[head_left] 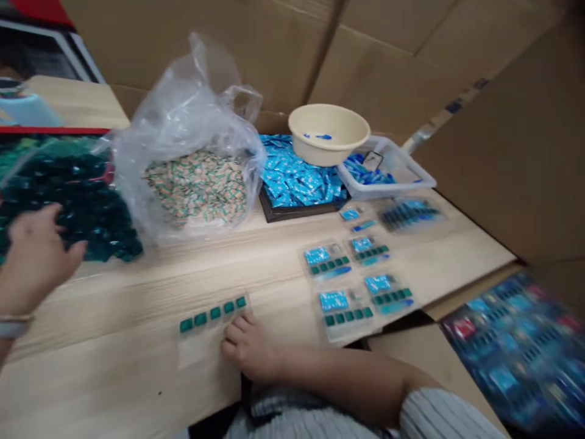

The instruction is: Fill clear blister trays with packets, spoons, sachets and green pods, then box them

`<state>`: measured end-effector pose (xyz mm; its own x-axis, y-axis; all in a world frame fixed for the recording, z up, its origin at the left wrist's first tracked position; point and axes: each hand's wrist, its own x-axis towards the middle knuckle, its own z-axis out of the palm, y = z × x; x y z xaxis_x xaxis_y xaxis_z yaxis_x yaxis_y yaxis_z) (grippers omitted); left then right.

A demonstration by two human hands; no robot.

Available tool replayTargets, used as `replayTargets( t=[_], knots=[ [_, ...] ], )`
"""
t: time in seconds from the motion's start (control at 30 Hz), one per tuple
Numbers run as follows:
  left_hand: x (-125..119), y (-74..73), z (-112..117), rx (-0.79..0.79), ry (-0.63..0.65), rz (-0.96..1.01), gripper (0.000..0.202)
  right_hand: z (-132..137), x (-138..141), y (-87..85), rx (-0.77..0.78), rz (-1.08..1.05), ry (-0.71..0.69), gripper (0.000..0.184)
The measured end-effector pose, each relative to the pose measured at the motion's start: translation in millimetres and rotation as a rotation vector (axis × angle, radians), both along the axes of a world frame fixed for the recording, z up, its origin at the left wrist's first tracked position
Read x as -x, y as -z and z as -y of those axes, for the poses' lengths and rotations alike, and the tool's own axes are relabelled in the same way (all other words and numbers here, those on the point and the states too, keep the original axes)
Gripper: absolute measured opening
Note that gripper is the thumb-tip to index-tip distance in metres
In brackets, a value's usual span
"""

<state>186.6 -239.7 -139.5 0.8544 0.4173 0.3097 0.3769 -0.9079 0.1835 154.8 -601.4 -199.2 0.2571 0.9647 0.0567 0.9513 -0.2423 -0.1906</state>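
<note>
The right hand [247, 346], fingers slightly apart and not gripping, rests against a clear blister strip [201, 334] of green pods [212, 315] on the wooden table [137, 360]. The open left hand [39, 262] is beside a dark green heap [77, 210].

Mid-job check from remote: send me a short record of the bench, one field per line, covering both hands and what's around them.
left hand: beside a heap of dark green packets
right hand: fingertips at the edge of a clear film strip carrying five green squares
to the right: clear packs with blue cards and green squares
further back: clear bag of speckled packets; blue packets on a dark tray; cream basin
</note>
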Motion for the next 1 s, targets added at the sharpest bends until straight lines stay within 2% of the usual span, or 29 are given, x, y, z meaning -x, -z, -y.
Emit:
replayTargets(
  t=[0.07, 0.13, 0.17, 0.23, 0.27, 0.3, 0.37, 0.43, 0.5, 0.57, 0.67, 0.73, 0.8, 0.87, 0.93, 1.0],
  knots=[
    [-16, -20.4, 9, -0.066, 0.164, 0.092, 0.062, 3, -3, -6.9, -0.002, 0.013, -0.042, 0.010],
    [-15, -30.6, 43, 0.023, 0.474, 0.008, 0.057, 9, -7, -13.8, -0.018, 0.033, -0.057, 0.010],
    [-6, -31.1, 66, 0.111, 0.627, -0.063, 0.055, 14, -9, -16.5, -0.034, 0.046, -0.047, 0.011],
    [21, -24.0, 114, 0.190, 0.932, -0.275, 0.066, 25, -13, -19.5, -0.085, 0.074, -0.005, 0.013],
    [36, -17.5, 136, 0.181, 1.043, -0.362, 0.073, 31, -15, -19.7, -0.117, 0.086, 0.020, 0.014],
    [50, -10.0, 154, 0.161, 1.085, -0.391, 0.078, 38, -17, -19.2, -0.149, 0.094, 0.044, 0.015],
    [70, 4.7, 180, 0.108, 1.071, -0.383, 0.068, 51, -19, -17.2, -0.202, 0.097, 0.078, 0.017],
    [78, 14.3, 193, 0.067, 1.031, -0.334, 0.054, 63, -19, -16.3, -0.235, 0.089, 0.095, 0.017],
    [78, 15.9, 200, 0.022, 1.011, -0.296, 0.053, 73, -17, -19.0, -0.270, 0.084, 0.132, 0.018],
    [76, 10.1, 207, -0.043, 1.003, -0.273, 0.052, 80, -15, -26.0, -0.323, 0.077, 0.210, 0.025],
    [74, -7.7, 224, -0.115, 1.013, -0.251, 0.051, 88, -16, -40.8, -0.360, 0.048, 0.324, 0.045],
    [67, -23.9, 239, -0.119, 1.042, -0.250, 0.050, 93, -22, -50.3, -0.345, 0.019, 0.333, 0.045],
    [50, -44.0, 255, -0.086, 1.068, -0.257, 0.047, 103, -32, -58.5, -0.358, -0.013, 0.328, 0.043],
    [22, -67.0, 275, -0.007, 1.080, -0.243, 0.042, 121, -45, -65.9, -0.434, -0.062, 0.376, 0.042],
    [-15, -87.5, 302, 0.125, 1.073, -0.174, 0.042, 146, -62, -72.1, -0.582, -0.151, 0.484, 0.040],
    [-56, -97.1, 337, 0.314, 1.011, -0.028, 0.055, 175, -83, -75.4, -0.798, -0.308, 0.643, 0.037]
  ],
)
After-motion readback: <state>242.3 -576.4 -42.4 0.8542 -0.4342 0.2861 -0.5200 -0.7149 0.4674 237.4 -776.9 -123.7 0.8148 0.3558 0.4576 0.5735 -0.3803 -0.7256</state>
